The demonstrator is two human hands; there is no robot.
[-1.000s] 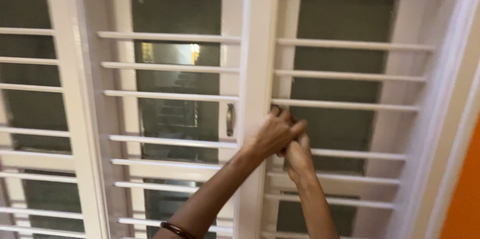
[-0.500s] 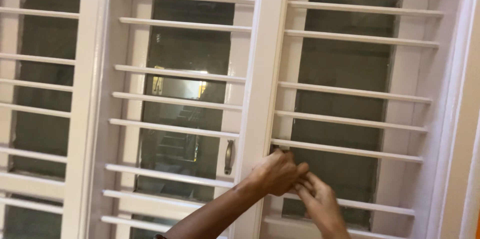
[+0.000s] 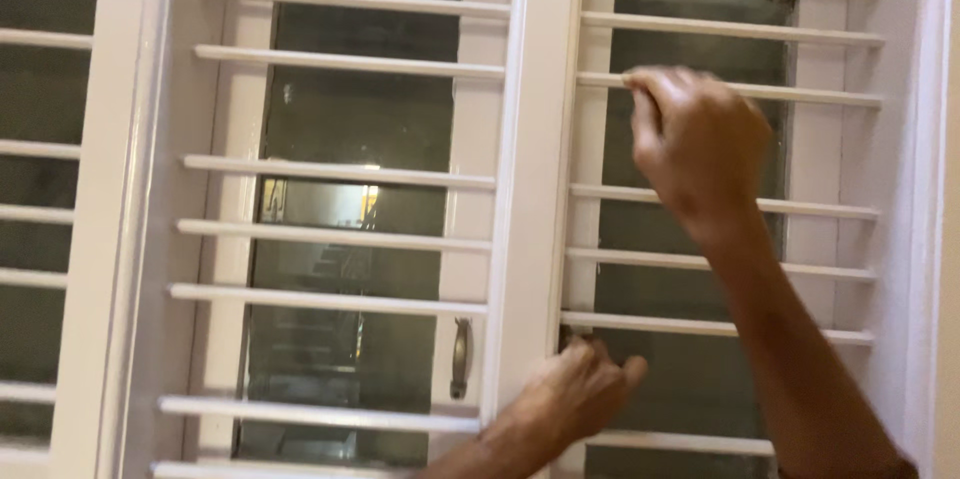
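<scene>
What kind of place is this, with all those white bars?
Probably a room in a house, right at a window. White bars cross dark glass panes, one pane has a small metal handle, and the left hand and right hand are up at the bars.

No packages, labels, signs or screens in view, 12 through 6 o'clock, edge to edge.
</scene>
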